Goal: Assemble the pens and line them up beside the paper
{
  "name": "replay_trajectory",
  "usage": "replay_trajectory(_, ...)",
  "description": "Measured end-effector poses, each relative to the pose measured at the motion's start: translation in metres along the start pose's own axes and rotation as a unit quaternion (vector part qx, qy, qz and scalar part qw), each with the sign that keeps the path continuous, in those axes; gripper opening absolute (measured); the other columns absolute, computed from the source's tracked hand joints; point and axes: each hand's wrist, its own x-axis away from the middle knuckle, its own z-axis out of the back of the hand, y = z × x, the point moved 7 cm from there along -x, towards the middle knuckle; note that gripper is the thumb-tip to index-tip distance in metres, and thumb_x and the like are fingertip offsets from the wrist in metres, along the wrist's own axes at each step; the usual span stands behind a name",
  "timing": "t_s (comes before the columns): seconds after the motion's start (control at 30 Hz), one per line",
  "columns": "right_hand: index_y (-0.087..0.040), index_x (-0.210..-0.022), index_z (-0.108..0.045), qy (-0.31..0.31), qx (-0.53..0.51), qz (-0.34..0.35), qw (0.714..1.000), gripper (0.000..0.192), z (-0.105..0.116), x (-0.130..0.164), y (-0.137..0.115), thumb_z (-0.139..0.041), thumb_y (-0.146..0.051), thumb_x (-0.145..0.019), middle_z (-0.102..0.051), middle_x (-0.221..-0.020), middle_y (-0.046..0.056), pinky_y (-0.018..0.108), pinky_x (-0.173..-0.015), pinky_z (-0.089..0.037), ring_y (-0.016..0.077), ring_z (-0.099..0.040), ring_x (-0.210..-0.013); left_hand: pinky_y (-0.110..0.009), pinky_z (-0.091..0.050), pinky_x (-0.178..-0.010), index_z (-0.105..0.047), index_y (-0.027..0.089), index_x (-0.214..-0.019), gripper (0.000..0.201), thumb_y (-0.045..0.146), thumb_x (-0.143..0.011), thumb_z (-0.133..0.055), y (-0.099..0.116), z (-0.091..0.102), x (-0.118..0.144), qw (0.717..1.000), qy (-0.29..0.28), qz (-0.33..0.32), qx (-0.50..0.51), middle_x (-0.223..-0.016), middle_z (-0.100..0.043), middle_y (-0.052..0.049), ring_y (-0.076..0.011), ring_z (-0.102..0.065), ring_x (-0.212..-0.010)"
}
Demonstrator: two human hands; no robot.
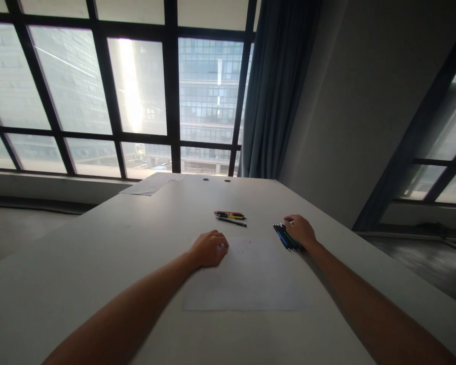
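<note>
White paper sheet lies flat on the pale table, and the left hand rests on its near-left corner, curled into a loose fist with nothing visible in it. To the right of the sheet, the right hand lies over a bunch of dark pens, fingers draped across them; whether it grips them I cannot tell. Well apart from both hands, farther back on the table, lies a small row of pens, red, yellow and black
</note>
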Motion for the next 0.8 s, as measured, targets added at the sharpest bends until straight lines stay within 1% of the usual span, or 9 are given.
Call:
replay_trajectory(0.03, -0.014, -0.101, -0.073, -0.006, 0.0, 0.025, 1.0, 0.026, -0.003, 0.001, -0.017, -0.053, -0.024, -0.087, -0.069, -0.11, 0.011, 0.029, -0.085, -0.047, 0.0209, -0.066, -0.092, -0.032, -0.051, -0.086, -0.072, 0.021, -0.091, 0.018, 0.022, -0.081, -0.057, 0.0, 0.0, 0.0, 1.0, -0.004, 0.0, 0.001, -0.096, -0.072, -0.004, -0.0202, -0.062, -0.093)
replay_trajectory(0.17, -0.014, -0.108, -0.072, -0.111, -0.009, 0.136, 0.984, 0.028, -0.037, 0.013, -0.098, -0.054, -0.026, -0.09, -0.068, -0.112, 0.011, 0.029, -0.092, -0.044, 0.0222, -0.062, -0.103, -0.032, -0.051, -0.087, -0.072, 0.021, -0.088, 0.017, 0.021, -0.08, -0.056, 0.0, 0.001, 0.0, 1.0, -0.003, 0.0, 0.008, -0.097, -0.072, -0.004, -0.0208, -0.062, -0.093)
replay_trajectory(0.23, -0.015, -0.114, -0.07, -0.126, -0.007, 0.173, 0.977, 0.03, -0.051, 0.019, -0.131, -0.054, -0.024, -0.09, -0.065, -0.12, 0.011, 0.029, -0.096, -0.042, 0.024, -0.058, -0.112, -0.032, -0.051, -0.086, -0.072, 0.021, -0.087, 0.017, 0.021, -0.08, -0.057, -0.002, 0.0, 0.0, 1.0, 0.005, -0.001, 0.011, -0.096, -0.072, -0.004, -0.0207, -0.062, -0.093)
replay_trajectory(0.3, -0.016, -0.115, -0.07, -0.135, -0.009, 0.184, 0.974, 0.03, -0.061, 0.022, -0.153, -0.056, -0.023, -0.089, -0.064, -0.122, 0.012, 0.031, -0.094, -0.043, 0.0255, -0.057, -0.114, -0.032, -0.051, -0.087, -0.072, 0.021, -0.087, 0.016, 0.021, -0.079, -0.058, -0.003, -0.001, 0.0, 1.0, 0.009, -0.004, 0.014, -0.097, -0.072, -0.004, -0.0207, -0.062, -0.092)
replay_trajectory(0.4, -0.018, -0.108, -0.073, -0.138, -0.015, 0.179, 0.974, 0.025, -0.068, 0.023, -0.166, -0.06, -0.018, -0.086, -0.065, -0.118, 0.011, 0.031, -0.09, -0.045, 0.0255, -0.059, -0.109, -0.032, -0.051, -0.087, -0.072, 0.021, -0.085, 0.016, 0.02, -0.079, -0.058, -0.005, -0.003, 0.0, 1.0, 0.011, 0.003, 0.021, -0.096, -0.072, -0.004, -0.0206, -0.062, -0.092)
replay_trajectory(0.5, -0.017, -0.098, -0.075, -0.146, -0.012, 0.172, 0.974, 0.023, -0.066, 0.025, -0.163, -0.062, -0.009, -0.081, -0.066, -0.111, 0.013, 0.03, -0.084, -0.046, 0.0259, -0.06, -0.104, -0.032, -0.051, -0.086, -0.072, 0.02, -0.083, 0.015, 0.021, -0.08, -0.058, -0.007, -0.004, -0.002, 1.0, 0.013, 0.014, 0.023, -0.095, -0.072, -0.004, -0.0205, -0.062, -0.091)
replay_trajectory(0.6, -0.015, -0.097, -0.074, -0.135, -0.018, 0.169, 0.976, 0.024, -0.055, 0.032, -0.156, -0.059, -0.006, -0.081, -0.065, -0.109, 0.014, 0.03, -0.084, -0.046, 0.0258, -0.059, -0.105, -0.032, -0.051, -0.085, -0.072, 0.019, -0.083, 0.015, 0.023, -0.082, -0.057, -0.008, -0.004, -0.003, 0.999, 0.019, 0.028, 0.025, -0.093, -0.072, -0.005, -0.0208, -0.062, -0.09)
replay_trajectory(0.7, -0.014, -0.1, -0.071, -0.106, -0.104, 0.173, 0.974, 0.023, -0.039, 0.046, -0.156, -0.057, -0.007, -0.083, -0.064, -0.104, 0.011, 0.03, -0.084, -0.046, 0.0216, -0.06, -0.096, -0.033, -0.051, -0.083, -0.07, 0.019, -0.079, 0.015, 0.024, -0.084, -0.057, -0.009, -0.004, -0.003, 0.998, 0.032, 0.036, 0.031, -0.089, -0.07, -0.006, -0.0209, -0.062, -0.088)
replay_trajectory(0.8, -0.015, -0.1, -0.067, -0.086, -0.241, 0.21, 0.944, 0.02, -0.024, 0.067, -0.167, -0.058, -0.01, -0.083, -0.064, -0.096, 0.007, 0.03, -0.078, -0.049, 0.0174, -0.06, -0.081, -0.033, -0.051, -0.082, -0.07, 0.018, -0.085, 0.017, 0.027, -0.088, -0.055, -0.011, 0.0, -0.003, 0.995, 0.081, 0.037, 0.054, -0.091, -0.069, -0.007, -0.0203, -0.061, -0.088)
